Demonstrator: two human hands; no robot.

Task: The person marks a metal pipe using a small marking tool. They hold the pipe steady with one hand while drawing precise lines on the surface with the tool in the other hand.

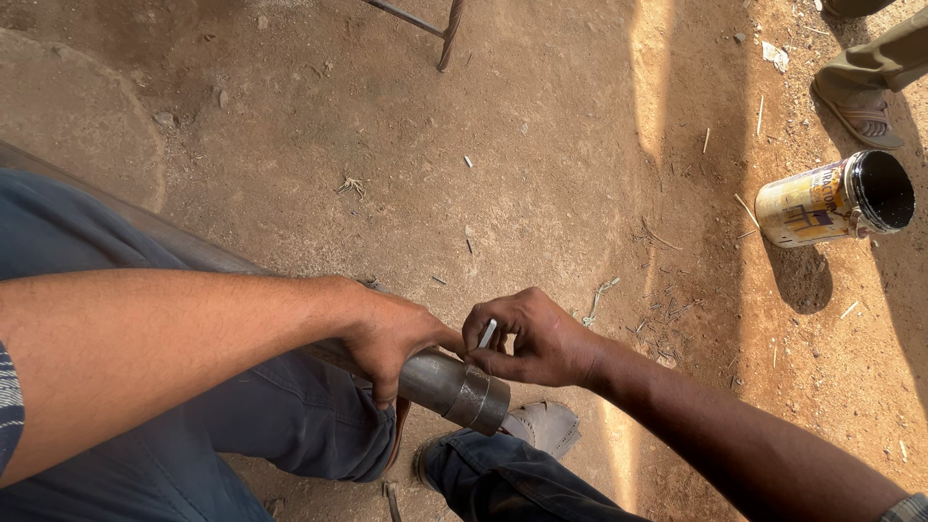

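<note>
Ground (pixel 541 126): bare, packed brown earth, part in shade, with a sunlit strip down the right side.

- Tin can (pixel 831 200): cylindrical, cream with yellow and dark markings, on its side at right, dark open mouth facing right.
- Pebbles (pixel 164 119) and small stones: scattered at upper left.
- Dry straw bits (pixel 667 324): strewn near centre right.
- Sandalled foot (pixel 860 111): another person's, upper right corner.
- Shoe (pixel 544 425): grey, the wearer's, bottom centre.

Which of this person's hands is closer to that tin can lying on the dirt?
The right hand. It pinches a small pale piece at the end of the metal pipe, with the tin can farther up to its right. The left hand grips the pipe, farther from the can.
</note>
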